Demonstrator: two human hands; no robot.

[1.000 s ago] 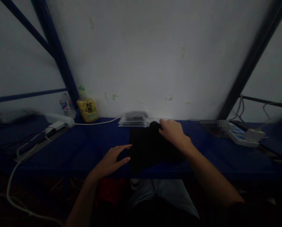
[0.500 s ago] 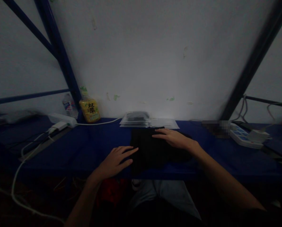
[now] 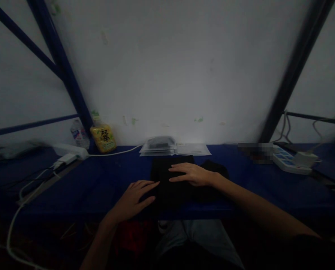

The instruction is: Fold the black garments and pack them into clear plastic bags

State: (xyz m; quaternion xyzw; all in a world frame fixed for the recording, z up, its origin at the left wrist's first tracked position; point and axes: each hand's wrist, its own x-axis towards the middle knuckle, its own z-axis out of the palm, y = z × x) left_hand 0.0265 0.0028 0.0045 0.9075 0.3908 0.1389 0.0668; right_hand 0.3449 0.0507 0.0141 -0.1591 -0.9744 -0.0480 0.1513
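A black cloth (image 3: 170, 193) lies flat on the blue table, close to its front edge, with a bunched part reaching to the right. On its left edge rest the fingertips of my left hand (image 3: 135, 198), fingers spread. My right hand (image 3: 191, 174) lies palm down on the upper middle of the cloth, its fingers apart and pointing left. Neither hand grips anything. The cloth is so dark that its folds are hard to make out.
Against the wall lie plastic-wrapped packets (image 3: 158, 145) and a flat white packet (image 3: 192, 149). A yellow bottle (image 3: 103, 138) and a clear bottle (image 3: 80, 135) stand at the back left. Power strips lie left (image 3: 70, 150) and right (image 3: 291, 160), with cables.
My right hand has slid left and toward me over the cloth. My left hand stays at the cloth's left edge. The camera view has shifted slightly.
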